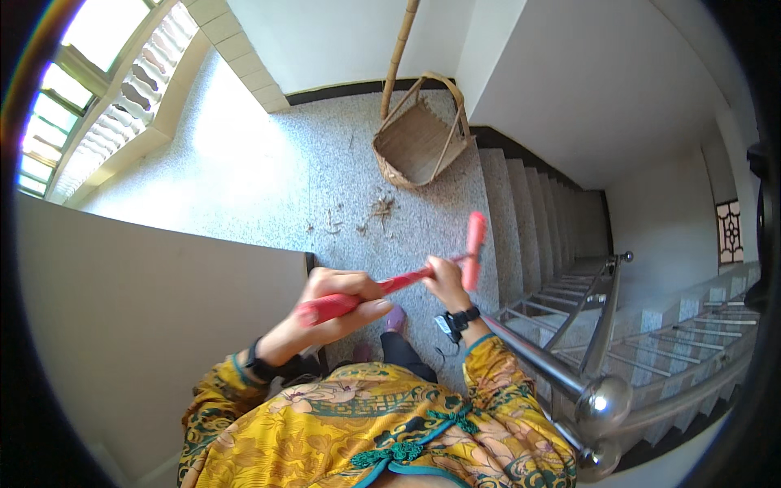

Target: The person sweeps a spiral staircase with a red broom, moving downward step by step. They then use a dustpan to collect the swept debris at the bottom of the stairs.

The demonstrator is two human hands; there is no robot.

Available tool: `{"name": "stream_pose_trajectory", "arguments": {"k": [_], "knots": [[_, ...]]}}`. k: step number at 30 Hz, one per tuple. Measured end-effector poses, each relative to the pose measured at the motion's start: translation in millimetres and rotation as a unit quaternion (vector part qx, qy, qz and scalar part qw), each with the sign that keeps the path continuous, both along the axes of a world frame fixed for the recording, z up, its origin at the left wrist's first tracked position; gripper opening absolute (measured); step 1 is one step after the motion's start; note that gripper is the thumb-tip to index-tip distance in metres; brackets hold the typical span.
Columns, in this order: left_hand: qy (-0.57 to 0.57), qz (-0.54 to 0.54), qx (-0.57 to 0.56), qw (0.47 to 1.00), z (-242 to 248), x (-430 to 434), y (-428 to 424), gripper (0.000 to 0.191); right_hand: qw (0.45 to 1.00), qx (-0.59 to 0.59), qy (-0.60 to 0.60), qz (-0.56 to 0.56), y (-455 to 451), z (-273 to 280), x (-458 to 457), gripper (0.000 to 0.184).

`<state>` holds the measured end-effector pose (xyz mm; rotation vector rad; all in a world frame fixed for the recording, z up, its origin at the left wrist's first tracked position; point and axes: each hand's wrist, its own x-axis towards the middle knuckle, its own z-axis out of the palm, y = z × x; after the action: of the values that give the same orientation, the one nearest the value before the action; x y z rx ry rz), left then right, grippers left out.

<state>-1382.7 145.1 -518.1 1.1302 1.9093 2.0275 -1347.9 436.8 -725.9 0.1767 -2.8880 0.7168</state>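
My left hand [341, 302] is closed around the thick end of a red handle [406, 280], probably a broom or similar tool. Farther along the same handle, my right hand [445, 282] grips it close to the red crosspiece [475, 250] at its far end; the kind of tool cannot be told for sure. Dry plant debris [382, 208] lies scattered on the speckled floor ahead. Beyond it stands a woven bamboo scoop basket [418, 143] with a raised handle, against the wall corner by the stairs.
A bamboo pole [399, 55] leans by the basket. Stone steps [509, 213] go down at the right, beside a steel railing [537, 360] with round knobs. A low wall [165, 293] stands on the left, and a white balustrade [131, 104] lies at the upper left.
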Motion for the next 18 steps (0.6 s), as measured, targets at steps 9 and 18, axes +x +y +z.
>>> {"name": "stream_pose_trajectory", "arguments": {"k": [9,18], "knots": [[-0.147,0.135,-0.233,0.952,-52.0,-129.2,106.8,0.021,0.981,0.030,-0.190,-0.016,95.2,-60.7,-138.5,0.029],[-0.161,0.274,-0.149,0.936,47.3,-160.2,54.5,0.017,0.981,-0.088,-0.078,0.153,-66.3,-28.1,-256.9,0.013]]}}
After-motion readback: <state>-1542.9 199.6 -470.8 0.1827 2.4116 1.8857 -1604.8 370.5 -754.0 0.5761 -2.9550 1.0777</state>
